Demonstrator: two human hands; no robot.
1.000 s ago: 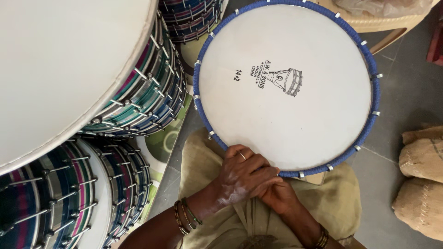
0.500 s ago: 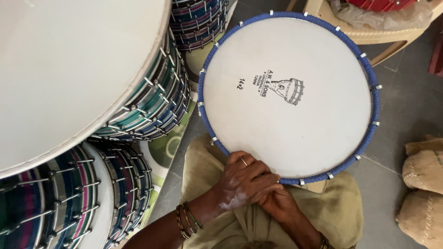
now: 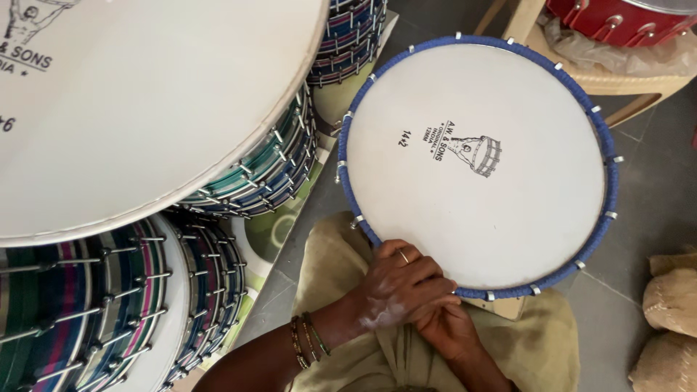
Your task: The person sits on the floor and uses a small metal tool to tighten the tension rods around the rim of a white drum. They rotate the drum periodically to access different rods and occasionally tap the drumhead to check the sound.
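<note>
Blue-rimmed drum fills the centre and right of the frame, its white skin facing up and its lower edge resting over the person's lap, which is covered in olive cloth. Both hands meet at that lower edge, low in the middle of the frame. The left hand, with bangles at the wrist and a ring on one finger, lies curled over the rim with its fingers bent onto the skin, and pale dust marks its back. The right hand sits beneath it, mostly hidden; it seems to be clenched around the rim from below, but I cannot tell exactly what it grips.

Metal clips stud the blue lacing all around the rim. At the upper left a large pale drumhead overhangs a stack of striped drums, close beside the held drum. A red drum rests on a tan chair at the upper right, and sacks lie on the grey floor at the lower right.

Since only one edge is held, the drum could tip off the lap if the grip loosens. A fingertip could catch on a clip, and a swing to the left could knock the leaning stack.
</note>
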